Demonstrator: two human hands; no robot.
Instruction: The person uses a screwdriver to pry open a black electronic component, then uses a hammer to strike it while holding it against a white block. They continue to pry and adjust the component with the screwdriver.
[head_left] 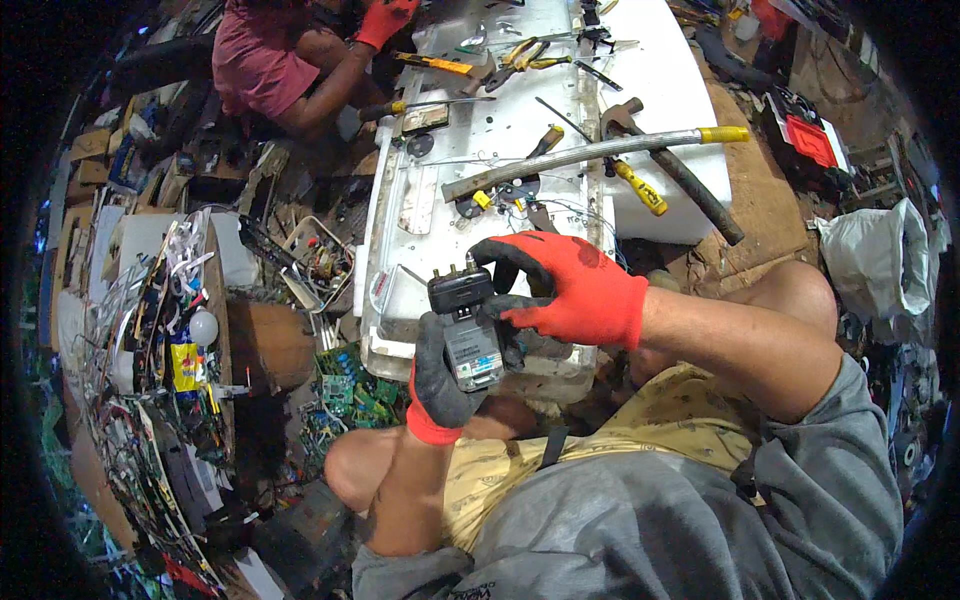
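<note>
A small grey electronic box [472,352] with printed labels and a black end piece [461,290] is held up in front of me. Several metal connectors stick out of that black end. My left hand [436,380], in a red glove with a black palm, is closed round the box from below and the left side. My right hand [575,285], gloved the same way, bends its fingers over the black end. Its index finger is at the rightmost connector, and its thumb lies by the joint between black end and grey body.
A white panel used as a work surface [400,290] carries a hammer [680,175], a metal pipe with a yellow end [590,152], a yellow-handled screwdriver [640,188] and pliers [515,62]. Circuit boards [350,390] and cable scrap lie left. Another person [290,70] sits at the far left.
</note>
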